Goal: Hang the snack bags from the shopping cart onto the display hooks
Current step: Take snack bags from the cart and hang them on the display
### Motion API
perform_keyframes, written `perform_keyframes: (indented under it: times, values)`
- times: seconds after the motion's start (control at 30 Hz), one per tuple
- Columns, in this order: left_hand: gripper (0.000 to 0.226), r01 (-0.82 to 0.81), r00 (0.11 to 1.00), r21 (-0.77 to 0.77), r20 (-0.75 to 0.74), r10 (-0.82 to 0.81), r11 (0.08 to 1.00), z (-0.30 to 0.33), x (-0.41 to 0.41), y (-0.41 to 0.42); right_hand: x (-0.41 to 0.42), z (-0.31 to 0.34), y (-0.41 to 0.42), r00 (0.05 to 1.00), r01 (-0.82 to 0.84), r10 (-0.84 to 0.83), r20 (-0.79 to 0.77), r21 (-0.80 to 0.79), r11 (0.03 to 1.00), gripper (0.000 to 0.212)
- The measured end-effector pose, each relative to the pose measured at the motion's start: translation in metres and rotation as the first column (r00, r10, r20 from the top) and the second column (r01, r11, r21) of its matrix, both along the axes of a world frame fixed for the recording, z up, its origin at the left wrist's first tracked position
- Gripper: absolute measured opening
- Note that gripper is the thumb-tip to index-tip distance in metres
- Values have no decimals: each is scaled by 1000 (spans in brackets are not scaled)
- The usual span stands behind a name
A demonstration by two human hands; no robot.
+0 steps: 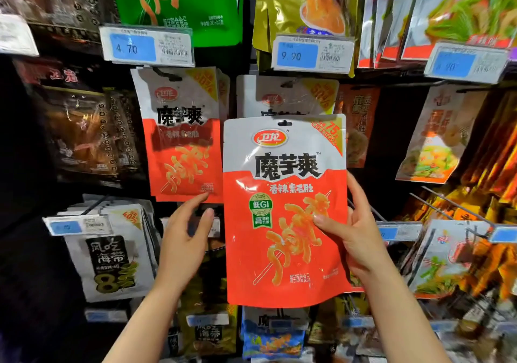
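A red and white snack bag [282, 222] is held upright in front of the display, its hang hole near the top. My right hand [355, 231] grips its right edge, thumb on the front and fingers behind. Just behind its top hangs a matching bag [288, 96] on a hook. My left hand [184, 236] is raised with relaxed fingers just left of the held bag, its fingertips at the bottom edge of another matching hanging bag [181, 136]. The shopping cart is out of view.
Price tags reading 4.70 [147, 46] and 9.90 [313, 54] hang above. A green bag [181, 1] and gold bags [305, 7] fill the upper row. White seaweed bags [112, 253] hang lower left; orange packs on metal hooks [458, 253] crowd the right.
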State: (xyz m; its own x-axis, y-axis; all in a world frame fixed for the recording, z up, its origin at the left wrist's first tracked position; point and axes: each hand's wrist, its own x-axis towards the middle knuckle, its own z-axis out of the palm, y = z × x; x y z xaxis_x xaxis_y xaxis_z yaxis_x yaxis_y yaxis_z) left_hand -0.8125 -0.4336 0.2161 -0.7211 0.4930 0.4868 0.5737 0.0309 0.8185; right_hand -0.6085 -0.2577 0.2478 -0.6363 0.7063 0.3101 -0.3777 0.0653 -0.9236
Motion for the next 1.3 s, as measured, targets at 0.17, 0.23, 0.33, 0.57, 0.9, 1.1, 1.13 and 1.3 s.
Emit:
perform_keyframes:
  times: [0.17,0.23,0.33,0.57,0.9,1.1,1.13,1.3]
  values:
    - [62,-184,931,-266,-356,81,946,-26,-12,8,2,6,-3,1000,-17,17,-18,-4,1000,91]
    - [65,-202,901,-275,-428,69,940,-33,-13,8,3,11,-3,999,-33,33,-37,6,999,89]
    - [64,-163,925,-228,-374,68,960,-34,-17,7,0,23,3,997,-22,24,-73,26,999,90]
    - [56,-31,979,-200,-202,-10,979,-33,-23,3,-7,39,20,994,-20,30,-101,93,995,91]
    - [48,-2,983,-185,-183,-32,983,-29,-26,3,-10,44,25,996,-10,14,-89,47,999,89]
    - [54,4,982,-211,-185,-44,978,-33,-28,1,-17,56,27,1000,14,-13,-27,53,998,89]
    - [53,4,981,-211,-188,-44,978,-33,-28,1,-15,56,26,999,17,-16,-31,41,999,88]
    - [47,0,979,-204,-198,-41,979,-34,-28,2,-10,58,24,999,15,-16,-51,-13,1000,85]
